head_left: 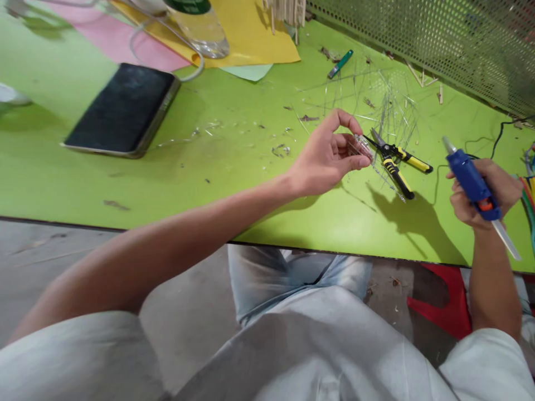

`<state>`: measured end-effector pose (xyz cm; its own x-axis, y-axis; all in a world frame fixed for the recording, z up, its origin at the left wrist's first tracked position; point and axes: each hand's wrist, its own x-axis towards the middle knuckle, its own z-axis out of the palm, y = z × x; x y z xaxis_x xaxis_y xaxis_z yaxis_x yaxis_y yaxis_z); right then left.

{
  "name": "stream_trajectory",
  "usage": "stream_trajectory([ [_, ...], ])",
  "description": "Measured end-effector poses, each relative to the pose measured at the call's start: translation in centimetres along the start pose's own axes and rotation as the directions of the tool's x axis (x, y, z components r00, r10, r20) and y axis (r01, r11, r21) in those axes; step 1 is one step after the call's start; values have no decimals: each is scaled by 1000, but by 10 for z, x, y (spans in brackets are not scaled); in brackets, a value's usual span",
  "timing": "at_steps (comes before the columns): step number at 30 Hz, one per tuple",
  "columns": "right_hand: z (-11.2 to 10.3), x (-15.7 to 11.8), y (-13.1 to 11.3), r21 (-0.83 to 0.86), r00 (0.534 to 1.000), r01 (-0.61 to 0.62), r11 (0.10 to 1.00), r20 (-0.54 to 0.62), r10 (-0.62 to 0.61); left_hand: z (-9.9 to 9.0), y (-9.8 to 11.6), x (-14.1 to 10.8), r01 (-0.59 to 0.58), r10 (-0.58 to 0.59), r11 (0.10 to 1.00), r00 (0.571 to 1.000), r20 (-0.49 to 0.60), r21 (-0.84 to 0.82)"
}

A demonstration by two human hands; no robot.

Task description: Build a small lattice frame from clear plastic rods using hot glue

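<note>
My left hand (324, 153) pinches a small bundle of silvery wire (363, 147) between thumb and fingers, just above the table. Its exact form is partly hidden by the fingers. In my right hand (497, 189) is a blue hot glue gun (472, 181), its nozzle tilted up and away to the left. A whitish glue stick (506, 239) sticks out of its back end. Close beyond the wire bundle lie yellow-and-black snips (395, 153) with their handles apart. Thin wire pieces (393, 106) are scattered behind them.
On the green table (234, 167) lie a dark phone (123, 108), a green cutter knife (340, 64) and scraps. A bottle (200, 30) rests over yellow paper (259, 33) at the back. A perforated metal panel (438, 44) borders the far right; cords (499, 136) run near the glue gun.
</note>
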<state>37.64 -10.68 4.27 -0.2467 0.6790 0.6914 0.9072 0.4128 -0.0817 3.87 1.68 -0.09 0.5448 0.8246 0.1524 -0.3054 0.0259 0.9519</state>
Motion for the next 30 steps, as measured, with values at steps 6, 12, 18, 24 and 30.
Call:
stream_trajectory([
  [6, 29, 21, -52, 86, 954, 285, 955, 74, -291, 4, 2, -5, -90, 100, 989, 991, -92, 114],
  [12, 36, 10, -64, 48, 969, 222, 974, 95, -226, 13, 5, -18, -43, 94, 968, 976, -198, 247],
  [18, 41, 9, -72, 31, 976, 200, 979, 81, -202, 15, 5, -24, -63, 128, 952, 972, -199, 300],
  [24, 43, 11, -76, -27, 977, 202, 979, 70, -200, 17, 6, -26, -57, 126, 949, 970, -207, 310],
  [30, 42, 13, -78, -90, 975, 211, 973, 94, -202, 18, 7, -27, -89, 145, 950, 974, -173, 299],
])
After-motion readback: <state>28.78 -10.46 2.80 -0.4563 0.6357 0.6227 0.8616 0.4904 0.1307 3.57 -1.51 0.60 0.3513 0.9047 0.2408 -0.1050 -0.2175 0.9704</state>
